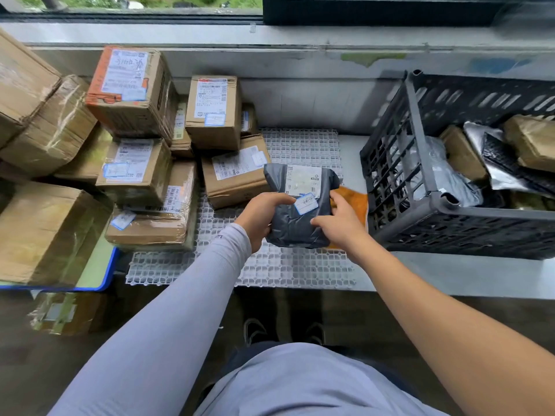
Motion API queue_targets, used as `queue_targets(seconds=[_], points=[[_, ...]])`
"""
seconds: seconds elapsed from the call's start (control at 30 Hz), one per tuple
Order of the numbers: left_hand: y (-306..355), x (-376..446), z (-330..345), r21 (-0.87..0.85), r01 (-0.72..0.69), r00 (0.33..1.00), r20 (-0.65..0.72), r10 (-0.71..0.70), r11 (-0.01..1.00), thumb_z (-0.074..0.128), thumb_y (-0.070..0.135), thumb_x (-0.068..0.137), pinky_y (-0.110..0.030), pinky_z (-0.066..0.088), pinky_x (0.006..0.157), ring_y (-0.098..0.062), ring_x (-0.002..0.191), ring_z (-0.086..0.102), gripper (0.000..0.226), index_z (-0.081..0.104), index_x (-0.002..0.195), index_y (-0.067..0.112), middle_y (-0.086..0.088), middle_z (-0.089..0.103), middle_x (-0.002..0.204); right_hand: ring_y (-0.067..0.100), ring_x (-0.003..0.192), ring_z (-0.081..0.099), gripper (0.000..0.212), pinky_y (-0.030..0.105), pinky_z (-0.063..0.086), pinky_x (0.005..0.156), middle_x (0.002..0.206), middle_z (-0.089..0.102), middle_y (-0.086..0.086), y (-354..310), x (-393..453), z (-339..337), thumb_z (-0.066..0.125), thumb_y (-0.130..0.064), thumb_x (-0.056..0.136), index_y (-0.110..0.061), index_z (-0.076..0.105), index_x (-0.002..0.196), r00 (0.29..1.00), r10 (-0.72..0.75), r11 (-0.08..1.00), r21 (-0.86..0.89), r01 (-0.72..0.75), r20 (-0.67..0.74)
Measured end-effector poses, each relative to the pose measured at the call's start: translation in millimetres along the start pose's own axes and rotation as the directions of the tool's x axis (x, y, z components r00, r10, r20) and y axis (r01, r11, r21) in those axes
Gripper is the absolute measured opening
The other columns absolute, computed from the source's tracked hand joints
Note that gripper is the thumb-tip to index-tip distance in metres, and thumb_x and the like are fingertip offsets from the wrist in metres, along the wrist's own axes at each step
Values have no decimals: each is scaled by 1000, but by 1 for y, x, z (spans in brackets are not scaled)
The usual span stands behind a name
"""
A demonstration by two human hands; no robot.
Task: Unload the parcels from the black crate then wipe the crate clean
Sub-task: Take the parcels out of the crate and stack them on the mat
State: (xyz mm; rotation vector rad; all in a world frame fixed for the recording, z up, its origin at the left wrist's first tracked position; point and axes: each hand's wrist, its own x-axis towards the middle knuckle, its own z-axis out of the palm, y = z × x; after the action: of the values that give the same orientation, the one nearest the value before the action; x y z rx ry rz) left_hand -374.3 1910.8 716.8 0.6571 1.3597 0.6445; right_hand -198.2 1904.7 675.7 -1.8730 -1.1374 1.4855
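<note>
Grey plastic mailer parcel (297,205) at frame centre, gripped by left hand (260,218) and right hand (338,222) — slick film could slip, snagging the white lattice mat (282,265).

Black crate (426,187) cut off at right edge, orange cloth (353,198) mostly hidden behind grey parcel (297,211)

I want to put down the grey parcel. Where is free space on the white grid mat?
Free: the near strip of the white grid mat, below the grey parcel, and the far part between the cardboard boxes and black crate. The left is crowded with stacked boxes.
</note>
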Motion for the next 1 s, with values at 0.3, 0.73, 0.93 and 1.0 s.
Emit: queue_targets(seconds=[0.3, 0.73, 0.93, 1.0], points=[[21, 5, 41, 27, -63, 996, -54, 64, 998, 70, 26, 87, -39, 49, 98, -22, 111, 68, 32, 71, 116, 12, -3, 75, 118, 19, 117, 64, 97, 44, 58, 97, 141, 60, -5, -16, 12, -35, 72, -23, 68, -27, 33, 157, 999, -42, 999, 19, 42, 1], [70, 51, 46, -150, -14, 998, -58, 5, 989, 62, 21, 96, -26, 58, 59, -18, 62, 73, 17, 67, 103, 6, -4, 76, 76, 26, 111, 62, 69, 46, 56, 96, 128, 62, 0, -85, 79, -43, 67, -20, 81, -29, 43, 145, 995, -86, 975, -208, 74, -50], [99, 101, 27, -398, 44, 997, -46, -69, 916, 63, 21, 91, -29, 54, 63, -21, 64, 68, 13, 67, 92, 9, -5, 71, 74, 26, 118, 59, 76, 45, 51, 102, 132, 61, -1, -136, 142, -36, 69, -20, 78, -29, 41, 149, 997, -76, 941, -333, 62, -29], [106, 117, 23, -476, 57, 996, -38, -85, 877, 60, 21, 91, -33, 51, 72, -23, 67, 66, 15, 69, 85, 11, -6, 71, 76, 24, 120, 57, 75, 43, 50, 103, 132, 60, -2, -149, 164, -33, 69, -22, 79, -29, 41, 149, 997, -79, 928, -367, 66, -20]])
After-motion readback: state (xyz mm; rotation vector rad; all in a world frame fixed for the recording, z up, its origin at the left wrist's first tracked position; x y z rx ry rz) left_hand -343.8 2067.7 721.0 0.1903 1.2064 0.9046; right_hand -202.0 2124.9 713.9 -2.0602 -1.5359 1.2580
